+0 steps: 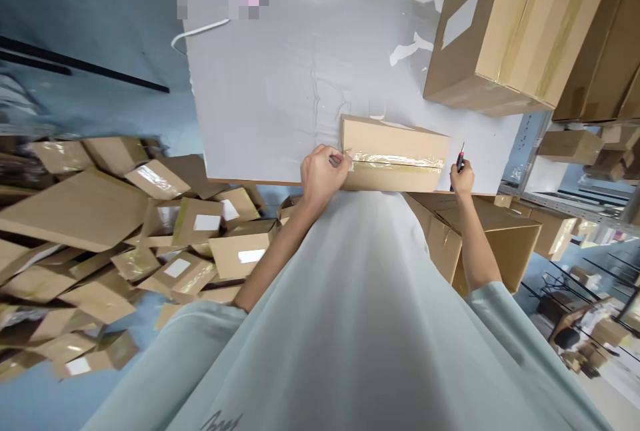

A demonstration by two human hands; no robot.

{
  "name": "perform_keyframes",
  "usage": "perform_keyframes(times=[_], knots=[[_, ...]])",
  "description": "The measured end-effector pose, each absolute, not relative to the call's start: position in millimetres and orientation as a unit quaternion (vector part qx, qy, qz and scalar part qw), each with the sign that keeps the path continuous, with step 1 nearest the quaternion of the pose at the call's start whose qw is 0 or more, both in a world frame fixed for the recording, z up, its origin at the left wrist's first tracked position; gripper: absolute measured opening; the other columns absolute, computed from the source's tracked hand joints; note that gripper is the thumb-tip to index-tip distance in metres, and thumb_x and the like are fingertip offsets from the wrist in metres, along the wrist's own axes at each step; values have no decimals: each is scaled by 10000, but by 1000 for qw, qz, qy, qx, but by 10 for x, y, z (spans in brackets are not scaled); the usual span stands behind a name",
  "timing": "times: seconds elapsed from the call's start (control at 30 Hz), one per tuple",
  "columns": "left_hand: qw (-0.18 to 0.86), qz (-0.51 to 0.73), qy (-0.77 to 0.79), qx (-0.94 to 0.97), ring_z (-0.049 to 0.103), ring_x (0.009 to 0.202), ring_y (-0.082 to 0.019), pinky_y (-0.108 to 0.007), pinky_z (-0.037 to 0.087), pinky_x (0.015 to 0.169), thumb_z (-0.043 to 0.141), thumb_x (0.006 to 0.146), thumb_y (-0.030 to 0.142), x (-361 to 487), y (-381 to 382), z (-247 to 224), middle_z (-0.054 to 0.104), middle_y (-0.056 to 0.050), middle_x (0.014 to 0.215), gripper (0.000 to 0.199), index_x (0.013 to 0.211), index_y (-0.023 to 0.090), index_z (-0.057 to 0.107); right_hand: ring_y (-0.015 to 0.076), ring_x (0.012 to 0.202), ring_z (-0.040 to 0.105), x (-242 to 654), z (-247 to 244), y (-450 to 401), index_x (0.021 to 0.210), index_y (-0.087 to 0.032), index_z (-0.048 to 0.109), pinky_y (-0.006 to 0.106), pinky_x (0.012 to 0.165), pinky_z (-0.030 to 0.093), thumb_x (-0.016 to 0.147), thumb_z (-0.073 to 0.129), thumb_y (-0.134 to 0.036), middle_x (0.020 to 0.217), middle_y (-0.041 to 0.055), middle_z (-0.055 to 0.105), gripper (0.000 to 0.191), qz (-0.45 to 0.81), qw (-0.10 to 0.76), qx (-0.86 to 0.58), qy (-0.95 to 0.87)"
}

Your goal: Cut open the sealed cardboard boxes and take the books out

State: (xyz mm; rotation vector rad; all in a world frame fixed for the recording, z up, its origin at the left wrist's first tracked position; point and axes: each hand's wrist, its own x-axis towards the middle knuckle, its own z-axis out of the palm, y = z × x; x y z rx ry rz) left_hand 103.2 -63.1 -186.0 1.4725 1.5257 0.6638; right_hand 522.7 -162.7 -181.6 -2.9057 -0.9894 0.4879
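One cutter (460,161) (part-hidden) gripped by right fingers (469,167); left fingers (343,170) at carton (397,144), hold unclear.

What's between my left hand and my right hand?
The head view shows the taped cardboard box, then a strip of grey tabletop before your right hand.

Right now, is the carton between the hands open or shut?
The carton looks shut: no flap stands up; shiny tape runs along its seam. Tape cut or not: cannot tell.
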Motion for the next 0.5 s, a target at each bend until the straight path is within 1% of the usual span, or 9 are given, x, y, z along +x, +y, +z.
perform_keyframes(times=[0.13, 0.23, 0.37, 0.47, 0.5], knots=[[430, 218, 691, 539, 658, 766, -243, -362, 486, 818, 801, 955, 512, 1181, -619, -1760, 748, -47, 789, 370, 734, 231, 706, 354, 1102, 754, 5369, -2268, -1571, 1344, -90, 704, 469, 1063, 564, 975, 542, -245, 1198, 251, 818, 432, 205, 11, -936, -288], [425, 194, 732, 496, 627, 735, -229, -345, 442, 753, 800, 936, 543, 1251, -590, -1710, 734, -37, 731, 411, 690, 227, 709, 353, 1146, 736, 5399, -2526, -1529, 1354, -94, 690, 481, 1080, 562, 983, 572, -239, 1243, 260, 794, 415, 229, 15, -933, -276], [417, 165, 766, 461, 548, 659, -194, -323, 391, 673, 801, 908, 554, 1295, -557, -1717, 614, -5, 605, 451, 633, 231, 650, 361, 1218, 706, 5401, -2737, -1503, 1401, -108, 660, 534, 1121, 551, 987, 601, -258, 1360, 278, 724, 444, 238, 33, -932, -270], [406, 174, 775, 451, 524, 647, -190, -311, 401, 652, 790, 898, 513, 1317, -555, -1761, 501, 25, 554, 423, 634, 252, 589, 380, 1331, 660, 5370, -2733, -1502, 1430, -107, 654, 560, 1185, 515, 971, 616, -283, 1466, 295, 657, 493, 237, 58, -926, -287], [401, 182, 778, 449, 528, 652, -192, -310, 412, 651, 782, 900, 494, 1326, -559, -1774, 475, 29, 549, 414, 636, 258, 568, 376, 1346, 653, 5344, -2687, -1504, 1443, -113, 651, 554, 1192, 516, 983, 605, -307, 1482, 290, 648, 502, 240, 82, -919, -302]])
